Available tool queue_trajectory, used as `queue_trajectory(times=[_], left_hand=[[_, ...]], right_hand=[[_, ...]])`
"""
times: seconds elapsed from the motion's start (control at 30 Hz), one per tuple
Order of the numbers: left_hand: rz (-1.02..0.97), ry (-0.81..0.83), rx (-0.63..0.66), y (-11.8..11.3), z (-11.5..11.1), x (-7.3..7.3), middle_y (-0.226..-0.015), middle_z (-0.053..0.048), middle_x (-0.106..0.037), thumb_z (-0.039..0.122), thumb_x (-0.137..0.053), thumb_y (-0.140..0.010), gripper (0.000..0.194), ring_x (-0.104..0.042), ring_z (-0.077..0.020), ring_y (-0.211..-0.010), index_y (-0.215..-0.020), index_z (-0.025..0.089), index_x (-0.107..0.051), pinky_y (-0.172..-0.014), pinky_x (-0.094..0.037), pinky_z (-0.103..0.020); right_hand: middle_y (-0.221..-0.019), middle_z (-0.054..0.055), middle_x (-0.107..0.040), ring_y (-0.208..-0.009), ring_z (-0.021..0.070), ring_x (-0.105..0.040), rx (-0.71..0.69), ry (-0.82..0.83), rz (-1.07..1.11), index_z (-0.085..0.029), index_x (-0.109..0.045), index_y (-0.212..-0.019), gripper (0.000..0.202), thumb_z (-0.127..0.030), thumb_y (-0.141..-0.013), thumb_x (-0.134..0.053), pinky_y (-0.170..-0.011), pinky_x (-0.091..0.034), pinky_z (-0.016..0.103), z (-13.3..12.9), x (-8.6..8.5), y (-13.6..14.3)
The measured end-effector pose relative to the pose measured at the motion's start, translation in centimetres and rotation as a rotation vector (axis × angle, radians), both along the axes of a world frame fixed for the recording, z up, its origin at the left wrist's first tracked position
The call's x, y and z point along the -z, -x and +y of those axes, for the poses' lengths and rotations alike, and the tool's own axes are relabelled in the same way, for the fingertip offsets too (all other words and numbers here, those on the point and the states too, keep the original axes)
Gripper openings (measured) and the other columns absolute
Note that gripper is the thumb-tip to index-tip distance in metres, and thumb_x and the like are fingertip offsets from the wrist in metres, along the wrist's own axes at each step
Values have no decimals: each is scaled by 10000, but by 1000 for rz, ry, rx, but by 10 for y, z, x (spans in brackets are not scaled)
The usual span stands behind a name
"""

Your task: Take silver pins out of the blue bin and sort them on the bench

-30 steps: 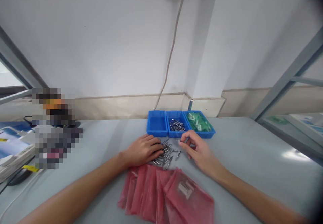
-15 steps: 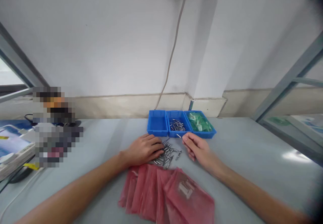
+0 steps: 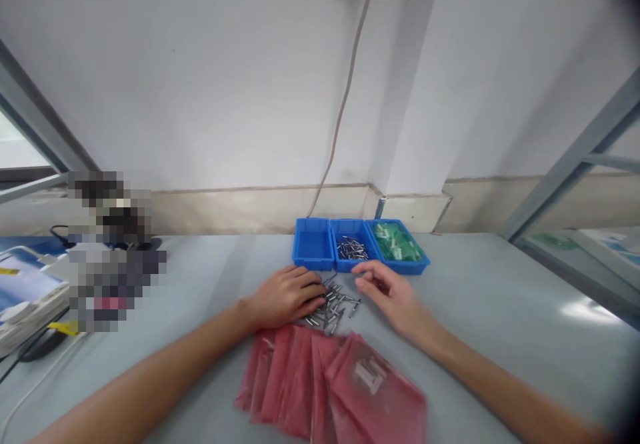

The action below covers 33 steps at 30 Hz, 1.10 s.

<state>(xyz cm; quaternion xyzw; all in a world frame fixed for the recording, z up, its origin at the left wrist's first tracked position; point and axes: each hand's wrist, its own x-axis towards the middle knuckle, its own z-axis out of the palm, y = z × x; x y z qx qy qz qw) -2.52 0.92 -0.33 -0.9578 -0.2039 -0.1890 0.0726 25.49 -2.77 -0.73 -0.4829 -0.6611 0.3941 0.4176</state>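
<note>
My left hand (image 3: 289, 296) lies palm down on the table, its fingers stretched over the left side of a loose pile of small silver metal pins (image 3: 334, 305). My right hand (image 3: 395, 296) hovers to the right of that pile, just in front of the bins. Its thumb and forefinger are apart, and no pin shows between them. More such pins sit in the middle blue bin (image 3: 351, 265). Nearest to me, several pink plastic bags (image 3: 295, 384) lie fanned out. The rightmost pink bag (image 3: 400, 397) has pale pieces showing through it.
Left of the middle bin stands another blue bin (image 3: 313, 265) with nothing visible inside. The right blue bin (image 3: 413, 269) holds green plastic packets (image 3: 397, 243). A power strip (image 3: 35, 311) with cables is at the far left, beside a blurred-out patch. Metal frame posts flank the table.
My right thumb and forefinger have opened. The pin pinched between them before is no longer seen there. My left hand and the bags have stayed in place.
</note>
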Motion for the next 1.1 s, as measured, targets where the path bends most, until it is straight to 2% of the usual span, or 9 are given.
queue_trajectory(times=[0.07, 0.13, 0.23, 0.33, 0.53, 0.7, 0.8, 0.9, 1.1], left_hand=[[-7, -5, 3, 0, 0, 0, -1127, -79, -730, 353, -485, -1129, 296, -684, -199, -975, -1205, 180, -713, -896, -537, -342], [-14, -10, 7, 0, 0, 1, -1127, -80, -730, 348, -490, -1127, 290, -686, -199, -984, -1199, 179, -713, -905, -537, -343], [-11, -10, 6, 0, 0, 1, -1138, -74, -729, 347, -492, -1127, 284, -688, -199, -981, -1189, 180, -713, -901, -539, -344], [-1, -12, 2, 0, 0, 1, -1149, -71, -728, 353, -487, -1129, 290, -689, -201, -977, -1197, 181, -710, -887, -541, -347], [-4, -8, 8, 0, 1, 1, -1151, -82, -726, 364, -473, -1134, 308, -689, -198, -1000, -1214, 185, -710, -910, -540, -348], [4, 4, 0, 1, 1, 1, -1166, -74, -723, 367, -479, -1131, 305, -686, -202, -988, -1227, 187, -706, -902, -538, -354], [4, 9, 3, 1, 1, 1, -1158, -76, -722, 364, -480, -1131, 303, -685, -198, -987, -1221, 185, -707, -906, -536, -349], [-1, 5, 5, 1, 0, 1, -1152, -79, -720, 362, -479, -1131, 301, -683, -199, -987, -1218, 184, -706, -902, -535, -347], [10, -15, 3, 0, 0, 1, -1154, -76, -720, 363, -471, -1134, 305, -685, -198, -982, -1217, 185, -704, -886, -536, -347]], right_hand=[[-901, 10, -652, -818, 212, -595, -73, -78, -212, -267, -704, -1080, 140, -388, -1025, -657, -757, -468, 350, -3, 1, 1], [-958, 14, -648, -922, 234, -597, -161, -171, -372, -277, -703, -1097, 97, -335, -1033, -658, -846, -465, 373, -8, -2, 3], [-1019, 20, -648, -994, 238, -586, -217, -224, -449, -265, -675, -1062, 49, -288, -1054, -632, -901, -457, 376, -14, -6, 5], [-989, 19, -634, -962, 229, -585, -222, -215, -447, -251, -641, -978, 107, -258, -1073, -592, -858, -461, 349, -14, -8, 5], [-965, 22, -622, -924, 222, -592, -197, -223, -398, -248, -600, -956, 213, -294, -1121, -474, -858, -464, 352, -11, -4, 4], [-926, 8, -638, -847, 211, -603, -109, -120, -296, -254, -585, -1000, 208, -358, -1122, -452, -785, -475, 334, -8, -2, 2], [-1077, 44, -672, -1004, 238, -629, -80, -142, -247, -260, -626, -1111, 237, -377, -1126, -420, -919, -482, 373, -5, -2, 0], [-1117, 67, -666, -1077, 255, -618, -69, -175, -234, -249, -661, -1087, 310, -387, -1129, -387, -1002, -457, 400, -2, -2, -1], [-921, 15, -625, -832, 211, -576, 0, -53, -160, -254, -578, -1049, 262, -483, -1103, -462, -760, -489, 327, -5, -2, 0]])
